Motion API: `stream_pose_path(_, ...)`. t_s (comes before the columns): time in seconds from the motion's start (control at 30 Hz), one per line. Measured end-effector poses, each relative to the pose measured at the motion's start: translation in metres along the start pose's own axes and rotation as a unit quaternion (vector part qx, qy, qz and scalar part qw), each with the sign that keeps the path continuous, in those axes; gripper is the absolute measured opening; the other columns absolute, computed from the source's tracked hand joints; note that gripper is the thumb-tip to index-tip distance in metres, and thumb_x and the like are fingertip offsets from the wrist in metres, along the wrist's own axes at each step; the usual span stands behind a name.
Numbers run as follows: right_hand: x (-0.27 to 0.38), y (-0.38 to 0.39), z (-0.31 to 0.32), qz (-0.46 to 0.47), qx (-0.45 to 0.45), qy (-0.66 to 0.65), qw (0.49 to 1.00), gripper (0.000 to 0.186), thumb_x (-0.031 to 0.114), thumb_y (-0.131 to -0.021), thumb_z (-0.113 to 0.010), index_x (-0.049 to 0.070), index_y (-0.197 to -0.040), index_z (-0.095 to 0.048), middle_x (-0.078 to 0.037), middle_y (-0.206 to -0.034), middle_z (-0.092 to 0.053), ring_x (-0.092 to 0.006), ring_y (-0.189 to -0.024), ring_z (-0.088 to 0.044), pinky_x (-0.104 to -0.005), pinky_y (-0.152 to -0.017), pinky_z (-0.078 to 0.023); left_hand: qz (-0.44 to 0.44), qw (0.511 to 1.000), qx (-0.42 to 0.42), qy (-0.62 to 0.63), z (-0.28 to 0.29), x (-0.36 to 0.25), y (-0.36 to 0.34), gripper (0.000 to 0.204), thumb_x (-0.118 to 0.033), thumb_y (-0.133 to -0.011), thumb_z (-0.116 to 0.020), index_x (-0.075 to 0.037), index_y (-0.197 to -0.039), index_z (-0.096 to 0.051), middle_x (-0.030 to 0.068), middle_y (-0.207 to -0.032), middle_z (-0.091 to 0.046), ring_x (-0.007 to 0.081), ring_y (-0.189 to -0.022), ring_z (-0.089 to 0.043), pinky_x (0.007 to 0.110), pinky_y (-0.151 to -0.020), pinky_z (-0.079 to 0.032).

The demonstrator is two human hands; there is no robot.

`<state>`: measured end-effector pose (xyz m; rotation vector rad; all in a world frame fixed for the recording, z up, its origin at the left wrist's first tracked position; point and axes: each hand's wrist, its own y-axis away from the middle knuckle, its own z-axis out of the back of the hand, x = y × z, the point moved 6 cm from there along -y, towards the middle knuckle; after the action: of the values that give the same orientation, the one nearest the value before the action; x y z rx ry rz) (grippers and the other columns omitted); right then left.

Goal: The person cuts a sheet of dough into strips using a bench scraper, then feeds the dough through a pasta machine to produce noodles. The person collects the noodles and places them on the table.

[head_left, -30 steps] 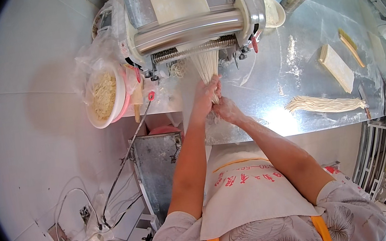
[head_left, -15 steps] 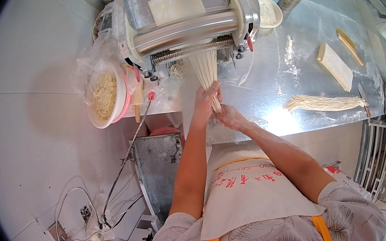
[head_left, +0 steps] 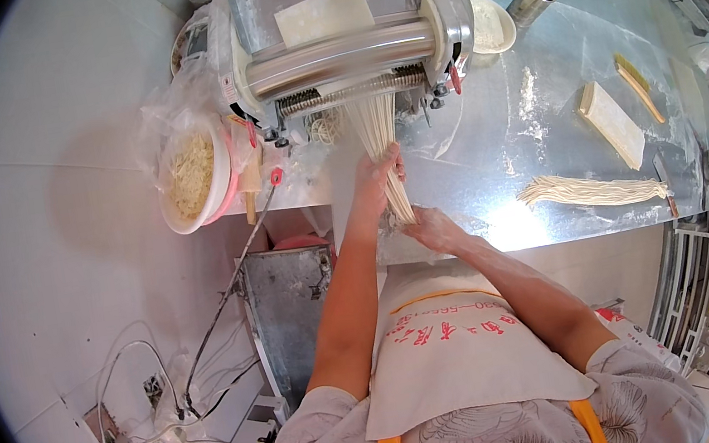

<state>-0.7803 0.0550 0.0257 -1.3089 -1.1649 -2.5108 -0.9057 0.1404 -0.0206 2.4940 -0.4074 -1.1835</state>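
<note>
A steel noodle machine [head_left: 340, 54] stands at the top, a pale dough sheet [head_left: 322, 14] lying on its sloped tray. A band of fresh cut noodles [head_left: 373, 118] hangs from beneath its cutting roller. My left hand [head_left: 377, 172] is closed round that band below the roller. My right hand [head_left: 429, 230] is lower and nearer me, its curled fingers closed on the bottom ends of the same strands.
Steel worktop [head_left: 466, 168] holds a noodle bundle [head_left: 588, 189], stacked dough sheets [head_left: 611, 126], yellow-bristled brush [head_left: 639, 87], flour bowl [head_left: 487, 25] and steel cylinder [head_left: 531, 1]. Left are a white bowl of dough crumbs [head_left: 188, 177], a long rod [head_left: 234, 272] and cables by the wall.
The band of noodles has lengthened downward. My right hand has moved down and toward me along with its ends, while my left hand dipped and came back up the strands slightly.
</note>
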Motion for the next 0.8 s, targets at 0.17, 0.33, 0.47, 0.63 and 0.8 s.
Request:
stream_pose_path(0.17, 0.013, 0.02, 0.008, 0.018, 0.017, 0.012, 1.0, 0.037, 0.025, -0.092, -0.064, 0.001, -0.121, -0.061, -0.023, -0.085, -0.066, -0.0385, -0.082, -0.066, -0.05, -0.078, -0.049, 0.011, 0.999, -0.008, 0.031, -0.003, 0.003, 0.002, 0.023, -0.023, -0.096, -0.077, -0.005, -0.105, -0.065, 0.0016, -0.08, -0.059, 0.0125, -0.064, -0.057, 0.028, -0.056, -0.049)
stream_pose_path(0.33, 0.007, 0.026, 0.008, 0.018, 0.022, 0.036, 0.999, 0.039, 0.023, -0.092, -0.064, 0.0, -0.123, -0.061, -0.027, -0.089, -0.069, -0.0435, -0.085, -0.068, -0.051, -0.08, -0.051, 0.024, 0.998, -0.012, 0.049, -0.006, 0.007, 0.003, 0.025, -0.024, -0.097, -0.076, -0.005, -0.107, -0.065, -0.0002, -0.076, -0.054, 0.0107, -0.061, -0.052, 0.027, -0.054, -0.045)
stream_pose_path(0.47, 0.011, 0.035, 0.015, -0.011, 0.028, 0.019, 0.999, 0.038, 0.024, -0.093, -0.065, 0.0, -0.121, -0.062, -0.027, -0.084, -0.068, -0.0428, -0.08, -0.068, -0.0503, -0.076, -0.051, 0.035, 0.997, -0.013, 0.069, -0.005, 0.013, 0.007, 0.029, -0.029, -0.098, -0.075, -0.004, -0.108, -0.063, -0.0017, -0.074, -0.05, 0.0091, -0.059, -0.047, 0.027, -0.053, -0.041)
stream_pose_path(0.63, 0.025, 0.042, 0.037, -0.006, -0.007, 0.034, 0.999, 0.033, 0.025, -0.093, -0.064, -0.002, -0.112, -0.062, -0.026, -0.079, -0.066, -0.0406, -0.076, -0.068, -0.0482, -0.073, -0.051, 0.033, 0.998, -0.022, 0.057, 0.002, 0.025, 0.012, 0.029, -0.031, -0.101, -0.07, -0.005, -0.104, -0.057, -0.0013, -0.072, -0.049, 0.0101, -0.056, -0.048, 0.029, -0.052, -0.043)
stream_pose_path(0.8, 0.019, 0.04, 0.051, 0.006, -0.048, 0.022, 0.999, 0.031, 0.025, -0.094, -0.063, -0.003, -0.105, -0.061, -0.026, -0.078, -0.065, -0.0397, -0.076, -0.068, -0.0481, -0.072, -0.05, 0.046, 0.994, -0.048, 0.083, 0.006, 0.039, 0.02, 0.029, -0.032, -0.101, -0.07, -0.006, -0.102, -0.057, -0.0018, -0.072, -0.048, 0.01, -0.059, -0.046, 0.028, -0.056, -0.044)
